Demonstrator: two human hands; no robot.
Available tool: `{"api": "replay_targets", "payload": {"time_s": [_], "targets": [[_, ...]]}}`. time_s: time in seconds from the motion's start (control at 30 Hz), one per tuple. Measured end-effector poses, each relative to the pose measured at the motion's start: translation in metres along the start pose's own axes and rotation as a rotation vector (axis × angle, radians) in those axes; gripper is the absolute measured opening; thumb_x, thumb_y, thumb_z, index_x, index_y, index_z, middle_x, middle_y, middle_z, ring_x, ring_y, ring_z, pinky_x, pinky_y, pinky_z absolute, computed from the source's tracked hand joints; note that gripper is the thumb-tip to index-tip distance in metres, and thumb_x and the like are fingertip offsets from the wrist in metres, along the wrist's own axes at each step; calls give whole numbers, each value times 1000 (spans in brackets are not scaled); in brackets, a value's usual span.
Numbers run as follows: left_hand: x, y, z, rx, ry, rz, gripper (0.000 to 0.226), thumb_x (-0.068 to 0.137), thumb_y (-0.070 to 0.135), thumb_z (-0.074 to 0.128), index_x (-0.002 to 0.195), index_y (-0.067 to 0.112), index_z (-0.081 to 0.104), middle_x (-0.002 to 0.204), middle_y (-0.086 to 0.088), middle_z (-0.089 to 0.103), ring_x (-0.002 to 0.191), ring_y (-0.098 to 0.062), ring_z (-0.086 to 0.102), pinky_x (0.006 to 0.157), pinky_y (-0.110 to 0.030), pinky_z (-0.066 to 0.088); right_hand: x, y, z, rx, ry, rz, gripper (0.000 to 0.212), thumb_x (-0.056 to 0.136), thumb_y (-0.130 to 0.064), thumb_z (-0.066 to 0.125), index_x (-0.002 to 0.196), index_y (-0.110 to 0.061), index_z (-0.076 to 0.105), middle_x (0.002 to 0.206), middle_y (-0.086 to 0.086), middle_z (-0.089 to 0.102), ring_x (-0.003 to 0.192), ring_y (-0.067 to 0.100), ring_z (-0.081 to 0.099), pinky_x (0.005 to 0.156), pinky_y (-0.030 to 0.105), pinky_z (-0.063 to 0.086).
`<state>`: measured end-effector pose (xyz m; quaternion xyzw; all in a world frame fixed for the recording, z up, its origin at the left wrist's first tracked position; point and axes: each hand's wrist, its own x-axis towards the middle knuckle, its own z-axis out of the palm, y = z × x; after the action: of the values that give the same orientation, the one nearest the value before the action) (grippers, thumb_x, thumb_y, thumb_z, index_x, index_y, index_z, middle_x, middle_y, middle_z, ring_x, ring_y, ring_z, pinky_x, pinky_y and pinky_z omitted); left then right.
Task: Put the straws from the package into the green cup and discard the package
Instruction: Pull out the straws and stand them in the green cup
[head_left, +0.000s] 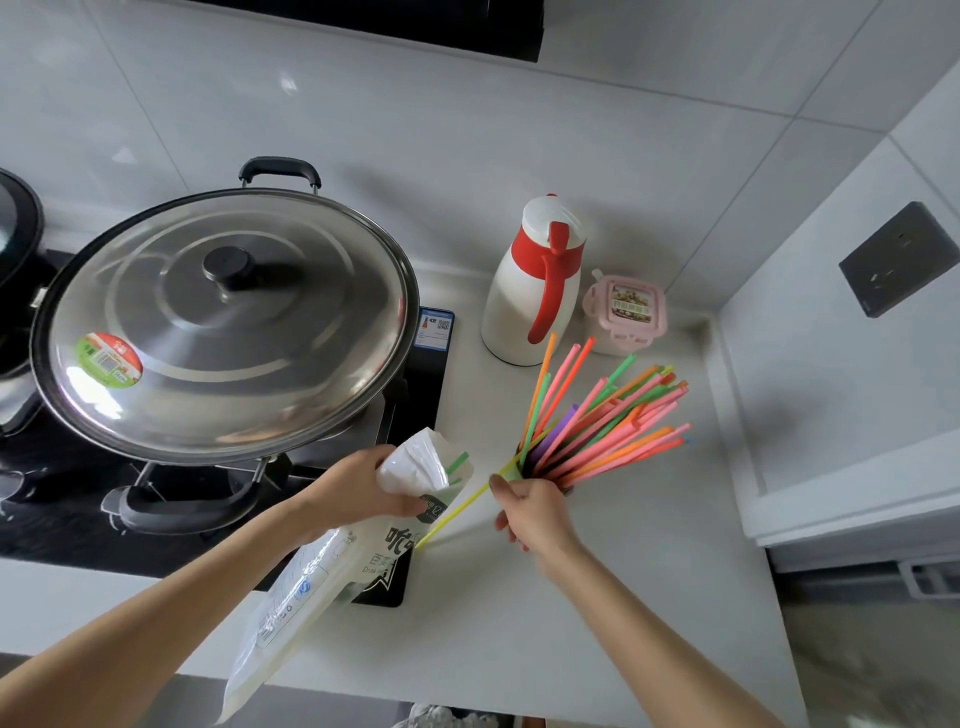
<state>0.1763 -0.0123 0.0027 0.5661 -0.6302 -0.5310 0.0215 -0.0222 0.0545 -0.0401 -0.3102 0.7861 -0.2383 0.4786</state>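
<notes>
Your left hand (358, 486), at lower centre of the frame, is clenched around the crumpled white plastic straw package (332, 551), one green straw (457, 461) poking from its mouth. Your right hand (535, 512) pinches a thin yellow straw (457, 512) beside the green cup (519, 467), where the colourful plastic straws (608, 415) fan toward the right.
</notes>
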Motion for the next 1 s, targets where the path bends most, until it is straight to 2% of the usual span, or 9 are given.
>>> {"api": "replay_targets", "payload": {"time_s": [0.1, 0.23, 0.37, 0.47, 0.57, 0.67, 0.83, 0.93, 1.0], "targets": [[-3, 0, 0, -4, 2, 1, 42, 67, 24, 83, 104, 22, 63, 95, -2, 72, 89, -21, 69, 77, -34, 56, 17, -12, 18, 354, -31, 307, 38, 92, -33, 58, 67, -5, 51, 59, 8, 56, 40, 15, 34, 37, 17, 21], [-6, 0, 0, 3, 13, 6, 41, 67, 24, 83, 103, 21, 64, 95, -3, 72, 90, -23, 69, 79, -37, 57, 28, -22, 35, 452, 26, 306, 28, 91, -18, 53, 66, -7, 50, 57, 7, 55, 41, 15, 39, 33, 13, 25], [-10, 1, -3, 1, 26, 20, 40, 70, 21, 81, 106, 20, 64, 95, -3, 72, 85, -19, 69, 77, -33, 55, 15, -36, 32, 185, 20, -27, 36, 95, -22, 47, 65, -4, 56, 54, 4, 57, 34, 11, 46, 39, 24, 35], [-11, 2, -4, -1, 27, 26, 39, 72, 19, 80, 107, 18, 64, 93, -1, 72, 79, -14, 67, 71, -28, 54, -3, -54, 12, -24, 74, -331, 44, 97, -30, 45, 80, 4, 66, 60, 6, 63, 51, 21, 58, 59, 34, 47], [-11, 1, -6, -31, 36, 25, 39, 70, 20, 82, 105, 19, 65, 95, -3, 73, 86, -19, 70, 80, -36, 56, -36, -67, -27, -29, 335, -662, 45, 95, -36, 44, 80, -3, 72, 61, -11, 63, 61, 9, 58, 64, 18, 44], [-11, 1, -7, -36, 31, 26, 43, 69, 21, 83, 108, 20, 63, 97, -2, 73, 90, -20, 70, 85, -41, 57, -61, -65, -72, 23, 618, -824, 56, 92, -45, 38, 72, -2, 68, 61, 3, 68, 59, 23, 63, 61, 31, 48], [-13, 7, -4, -22, 18, 45, 43, 70, 21, 82, 107, 20, 62, 98, -3, 72, 90, -22, 69, 84, -39, 56, -18, -38, -76, -241, 562, -600, 65, 85, -52, 28, 67, 1, 61, 63, 21, 67, 62, 39, 63, 63, 44, 51], [-13, 10, -2, -17, 20, 58, 40, 69, 21, 82, 101, 28, 59, 98, 0, 70, 91, -19, 67, 83, -37, 55, 6, -24, -51, -299, 367, -437, 44, 90, -40, 37, 69, -5, 53, 68, 25, 69, 62, 42, 66, 62, 48, 55], [-13, 11, 1, 7, 17, 66, 40, 68, 23, 83, 96, 34, 56, 96, 2, 69, 90, -16, 66, 81, -35, 55, 12, -22, -43, -220, 238, -293, 28, 95, -22, 43, 72, -7, 48, 71, 24, 69, 47, 28, 67, 48, 41, 57]]}}
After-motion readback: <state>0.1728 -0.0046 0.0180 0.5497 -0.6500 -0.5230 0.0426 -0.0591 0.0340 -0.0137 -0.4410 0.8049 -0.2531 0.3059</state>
